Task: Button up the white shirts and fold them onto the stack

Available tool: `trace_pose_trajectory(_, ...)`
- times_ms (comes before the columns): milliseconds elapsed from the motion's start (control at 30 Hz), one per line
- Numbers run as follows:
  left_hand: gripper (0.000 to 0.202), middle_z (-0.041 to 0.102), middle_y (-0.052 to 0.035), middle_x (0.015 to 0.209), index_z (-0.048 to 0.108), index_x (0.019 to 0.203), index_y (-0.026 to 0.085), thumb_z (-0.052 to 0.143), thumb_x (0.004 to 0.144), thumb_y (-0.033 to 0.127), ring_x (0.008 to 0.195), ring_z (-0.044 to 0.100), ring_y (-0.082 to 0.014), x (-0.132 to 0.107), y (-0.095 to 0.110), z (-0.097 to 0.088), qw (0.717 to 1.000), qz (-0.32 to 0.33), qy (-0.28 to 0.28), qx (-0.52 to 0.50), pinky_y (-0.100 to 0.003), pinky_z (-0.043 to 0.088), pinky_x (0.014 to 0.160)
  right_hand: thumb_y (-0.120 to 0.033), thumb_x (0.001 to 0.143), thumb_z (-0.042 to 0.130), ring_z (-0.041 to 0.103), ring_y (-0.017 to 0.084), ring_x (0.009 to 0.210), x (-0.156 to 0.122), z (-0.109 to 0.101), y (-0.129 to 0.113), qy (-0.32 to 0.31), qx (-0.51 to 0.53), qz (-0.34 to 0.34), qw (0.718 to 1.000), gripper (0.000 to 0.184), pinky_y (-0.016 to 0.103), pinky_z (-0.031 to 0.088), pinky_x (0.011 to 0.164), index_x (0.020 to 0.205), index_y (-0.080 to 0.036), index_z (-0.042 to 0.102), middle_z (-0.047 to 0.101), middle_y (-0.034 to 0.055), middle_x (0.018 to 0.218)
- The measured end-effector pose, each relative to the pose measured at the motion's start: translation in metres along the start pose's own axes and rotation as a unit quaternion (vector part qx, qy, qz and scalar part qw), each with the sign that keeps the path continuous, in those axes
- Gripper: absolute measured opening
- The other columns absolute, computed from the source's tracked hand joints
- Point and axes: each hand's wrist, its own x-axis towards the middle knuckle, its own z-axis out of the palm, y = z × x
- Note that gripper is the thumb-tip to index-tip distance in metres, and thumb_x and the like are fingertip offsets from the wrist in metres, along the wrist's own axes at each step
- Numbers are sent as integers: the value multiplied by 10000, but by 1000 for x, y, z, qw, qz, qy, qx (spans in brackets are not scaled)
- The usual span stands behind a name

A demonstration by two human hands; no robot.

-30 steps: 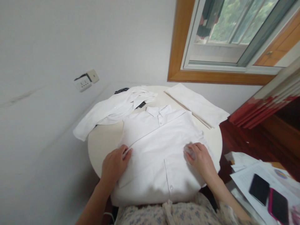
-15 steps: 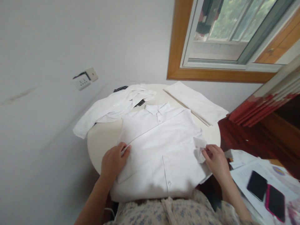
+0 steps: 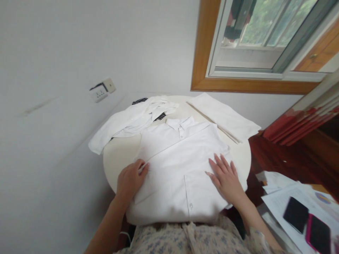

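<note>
A white button-up shirt [image 3: 169,169] lies on the round table, collar towards the wall, with one sleeve laid slantwise across its front. My left hand [image 3: 131,178] pinches the edge of that sleeve cloth at the shirt's left side. On the right part of the shirt my right hand [image 3: 225,176] rests flat, fingers spread, holding nothing. The cuff end of the sleeve is not visible to me; my right hand covers part of that area.
Behind the shirt on the round table [image 3: 113,158] lie a crumpled white garment [image 3: 132,116] with black striped cloth and a folded white cloth [image 3: 222,114]. At right, papers [image 3: 278,197] hold a black phone [image 3: 296,214] and a pink-edged phone [image 3: 318,233]. A wall socket [image 3: 99,93] is at left.
My right hand has let go of the bunched cloth at the shirt's right edge and moved left onto the shirt, now flat. My left hand keeps its pinch. The view has shifted slightly.
</note>
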Motion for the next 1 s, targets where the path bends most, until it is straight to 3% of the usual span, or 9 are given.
trace_pose_trajectory(100,287,694,-27,906,563,998,228,410,930,461,812,660,-203,-2,0,-1,999,-5,13,-32,-288,449,681,-482,956,393,218,292,1445,-6,9,2,-24,-33,9,999,563,595,211,1126,1473,-262,369,312,71,1549)
trace_pose_trajectory(200,298,680,-68,988,564,1092,210,487,902,426,878,644,-232,-3,1,-6,997,9,72,-25,-331,472,731,-510,957,376,236,293,1439,-6,9,5,-30,-40,12,999,563,586,226,1121,1461,-257,390,325,73,1544)
trace_pose_trajectory(267,287,663,-105,1064,599,1101,207,525,887,383,997,608,-281,-2,5,-11,990,40,133,-2,-411,465,840,-505,960,372,237,298,1438,0,7,4,-15,-44,25,999,552,587,236,1115,1451,-254,406,327,78,1543)
trace_pose_trajectory(333,251,628,-109,1202,632,1097,222,521,896,324,1154,541,-297,-1,12,-14,979,113,167,-14,-464,420,960,-479,967,369,221,295,1443,11,4,-1,5,-43,31,999,542,580,242,1115,1460,-256,393,315,82,1550)
trace_pose_trajectory(433,325,512,-58,1411,597,1229,248,456,937,279,1348,391,-251,0,23,-9,951,278,119,-59,-441,333,1100,-463,973,366,190,272,1454,31,2,-14,3,-28,-3,1000,548,551,241,1127,1488,-278,339,287,69,1563)
trace_pose_trajectory(533,449,395,-40,1512,454,1403,271,419,962,344,1423,283,-236,-2,30,1,933,349,52,-64,-453,248,1163,-492,970,368,157,268,1462,42,6,-26,-31,-17,-53,998,554,562,205,1138,1490,-306,328,260,49,1573)
trace_pose_trajectory(633,502,335,-46,1545,379,1454,288,407,966,400,1437,256,-242,-4,31,7,936,347,21,-57,-478,214,1175,-497,972,365,164,269,1460,42,14,-29,-52,-9,-77,996,547,579,188,1138,1485,-307,337,264,52,1569)
trace_pose_trajectory(767,532,294,-56,1562,360,1465,295,411,957,444,1444,245,-249,-4,27,5,938,342,-2,-50,-491,210,1178,-479,972,384,209,263,1449,34,19,-13,-45,-9,-71,996,552,551,223,1141,1477,-259,361,283,83,1559)
trace_pose_trajectory(1000,520,336,-87,1540,429,1429,268,448,938,437,1427,291,-266,-14,15,7,961,272,28,-38,-481,282,1156,-504,946,431,222,302,1441,13,21,26,-6,-14,-32,999,602,555,291,1115,1471,-214,376,253,133,1566)
